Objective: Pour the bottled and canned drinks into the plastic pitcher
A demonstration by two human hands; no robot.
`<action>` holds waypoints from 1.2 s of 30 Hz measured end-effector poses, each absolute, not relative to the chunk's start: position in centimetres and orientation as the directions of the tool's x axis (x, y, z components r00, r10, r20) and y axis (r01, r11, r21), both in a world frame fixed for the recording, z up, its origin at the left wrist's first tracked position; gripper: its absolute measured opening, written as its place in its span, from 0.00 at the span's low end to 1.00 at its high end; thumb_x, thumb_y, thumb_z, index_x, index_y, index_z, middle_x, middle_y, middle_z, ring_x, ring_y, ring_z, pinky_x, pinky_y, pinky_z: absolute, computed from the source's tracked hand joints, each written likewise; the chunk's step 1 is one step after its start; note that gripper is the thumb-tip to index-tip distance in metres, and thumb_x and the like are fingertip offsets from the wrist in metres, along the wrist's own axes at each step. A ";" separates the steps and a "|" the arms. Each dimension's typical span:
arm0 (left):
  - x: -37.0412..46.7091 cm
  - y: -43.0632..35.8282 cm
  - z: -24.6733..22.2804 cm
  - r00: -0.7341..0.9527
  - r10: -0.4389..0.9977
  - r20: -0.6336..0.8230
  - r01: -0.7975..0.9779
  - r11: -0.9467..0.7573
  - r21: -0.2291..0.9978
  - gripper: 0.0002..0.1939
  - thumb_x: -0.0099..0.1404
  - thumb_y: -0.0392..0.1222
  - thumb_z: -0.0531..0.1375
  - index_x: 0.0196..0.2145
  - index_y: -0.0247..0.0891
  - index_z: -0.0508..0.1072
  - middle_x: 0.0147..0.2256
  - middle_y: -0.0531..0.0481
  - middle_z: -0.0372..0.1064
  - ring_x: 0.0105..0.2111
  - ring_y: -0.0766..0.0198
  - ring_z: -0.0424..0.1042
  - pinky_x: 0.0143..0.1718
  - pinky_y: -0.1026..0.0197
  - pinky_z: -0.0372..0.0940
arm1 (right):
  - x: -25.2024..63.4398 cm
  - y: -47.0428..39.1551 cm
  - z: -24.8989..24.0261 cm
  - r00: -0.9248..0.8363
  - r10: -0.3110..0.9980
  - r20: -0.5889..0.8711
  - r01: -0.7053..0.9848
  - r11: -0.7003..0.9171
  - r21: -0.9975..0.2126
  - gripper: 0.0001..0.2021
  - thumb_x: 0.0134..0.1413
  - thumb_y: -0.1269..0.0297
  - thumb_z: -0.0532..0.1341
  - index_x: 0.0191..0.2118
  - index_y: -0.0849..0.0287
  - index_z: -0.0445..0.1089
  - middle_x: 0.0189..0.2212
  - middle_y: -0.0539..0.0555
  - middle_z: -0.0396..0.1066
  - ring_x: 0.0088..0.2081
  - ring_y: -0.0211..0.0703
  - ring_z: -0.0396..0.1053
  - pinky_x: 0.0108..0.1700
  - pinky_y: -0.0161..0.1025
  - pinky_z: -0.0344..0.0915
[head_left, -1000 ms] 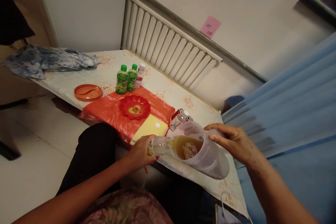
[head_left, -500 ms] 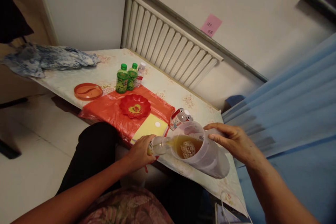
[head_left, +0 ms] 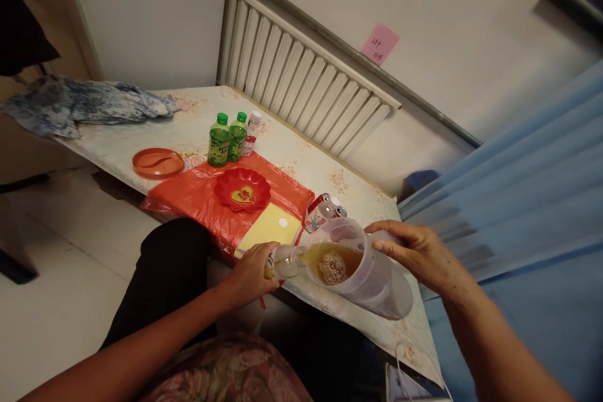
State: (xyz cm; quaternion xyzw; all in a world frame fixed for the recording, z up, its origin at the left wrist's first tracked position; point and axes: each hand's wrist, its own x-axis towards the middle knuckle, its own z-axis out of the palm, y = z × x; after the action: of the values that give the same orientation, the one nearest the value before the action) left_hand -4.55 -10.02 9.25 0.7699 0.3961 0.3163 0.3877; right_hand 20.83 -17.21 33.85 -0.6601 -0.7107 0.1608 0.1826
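A clear plastic bottle [head_left: 286,261] is gripped in my left hand [head_left: 257,271], its neck at the left rim of a translucent plastic pitcher [head_left: 381,289]. The pitcher leans toward the bottle, with my right hand [head_left: 417,254] closed around its handle, which my fingers partly hide. Inside the pitcher lies amber liquid [head_left: 346,260] with foam bubbles on its surface. Some of this liquid shows between the pitcher's rim and the bottle's mouth. My left fingers cover most of the bottle's label and lower body.
Behind the pitcher stand cans [head_left: 320,210]. A yellow notebook [head_left: 264,232] and a scalloped red plate [head_left: 226,191] rest on red plastic sheeting [head_left: 179,198]. Two green-capped bottles [head_left: 219,143], a white-capped bottle [head_left: 252,132], an orange lid [head_left: 157,164] and patterned cloth [head_left: 108,103] lie farther left. A blue curtain [head_left: 527,169] hangs right.
Both hands keep nearly the same place. The foam patch on the liquid has shifted slightly left toward the rim.
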 end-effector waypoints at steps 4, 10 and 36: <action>-4.6 -10.0 9.3 0.479 0.859 0.180 0.360 -0.379 0.852 0.35 0.44 0.37 0.65 0.53 0.41 0.66 0.53 0.43 0.70 0.54 0.48 0.69 0.57 0.45 0.63 | 20.7 -17.1 33.9 -0.074 0.996 0.045 0.883 0.086 -0.462 0.16 0.56 0.48 0.63 0.42 0.52 0.79 0.35 0.51 0.79 0.37 0.47 0.76 0.33 0.35 0.72; -4.7 -10.0 9.3 0.481 0.859 0.177 0.371 -0.382 0.847 0.35 0.44 0.37 0.65 0.53 0.42 0.66 0.53 0.43 0.71 0.54 0.47 0.69 0.57 0.45 0.63 | 20.6 -17.0 33.9 -0.084 0.996 0.044 0.882 0.095 -0.461 0.15 0.56 0.48 0.63 0.42 0.52 0.79 0.36 0.51 0.79 0.37 0.47 0.76 0.33 0.35 0.72; -5.6 -9.5 8.5 0.420 0.901 0.110 0.367 -0.280 0.887 0.37 0.43 0.34 0.65 0.54 0.40 0.66 0.54 0.43 0.70 0.55 0.48 0.68 0.59 0.48 0.61 | 20.9 -16.4 31.1 -0.011 0.999 0.031 0.741 0.029 -0.671 0.15 0.54 0.50 0.66 0.41 0.54 0.78 0.30 0.51 0.76 0.29 0.41 0.70 0.29 0.33 0.66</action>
State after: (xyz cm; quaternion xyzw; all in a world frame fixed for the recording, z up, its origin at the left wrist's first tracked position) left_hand -5.62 -9.48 8.50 0.7328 0.4326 0.3209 0.4159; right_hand 20.86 -16.43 31.09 -0.6521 -0.6672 0.2455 0.2632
